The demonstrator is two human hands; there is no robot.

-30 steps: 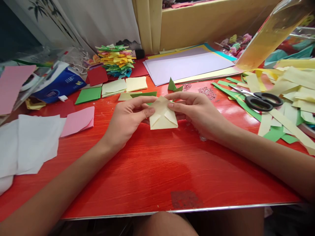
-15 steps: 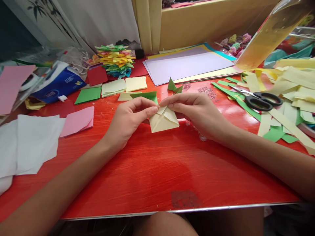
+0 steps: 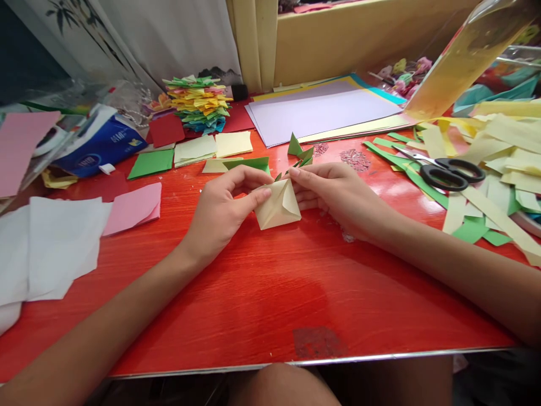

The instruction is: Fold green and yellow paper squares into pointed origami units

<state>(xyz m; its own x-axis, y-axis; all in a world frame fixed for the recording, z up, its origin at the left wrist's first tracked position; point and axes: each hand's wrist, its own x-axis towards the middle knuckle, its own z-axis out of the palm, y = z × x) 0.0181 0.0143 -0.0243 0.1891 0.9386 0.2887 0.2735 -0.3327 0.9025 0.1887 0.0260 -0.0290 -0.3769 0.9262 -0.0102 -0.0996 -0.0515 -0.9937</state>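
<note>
A small cream sheet of folded paper [image 3: 279, 210] is held above the red table, its creases and a raised flap facing me. My left hand [image 3: 230, 206] pinches its left side between thumb and fingers. At its upper right edge, my right hand [image 3: 327, 189] has thumb and index finger closed on the paper, with the other fingers curled behind it. Just beyond my hands lie folded green paper pieces [image 3: 296, 148] and a green folded sheet [image 3: 250, 164]. Part of the cream paper's back is hidden.
Black-handled scissors [image 3: 450, 173] rest on paper strips [image 3: 502, 152] at the right. A stack of folded colored pieces [image 3: 198, 104] stands at the back, near lilac sheets [image 3: 321, 110]. White sheets [image 3: 63, 245] and pink paper [image 3: 134, 210] lie left on the red table [image 3: 236, 304].
My right thumb and index finger have shifted up and right along the cream paper. Its top flap has opened, baring more of the folded face. My left hand has barely moved.
</note>
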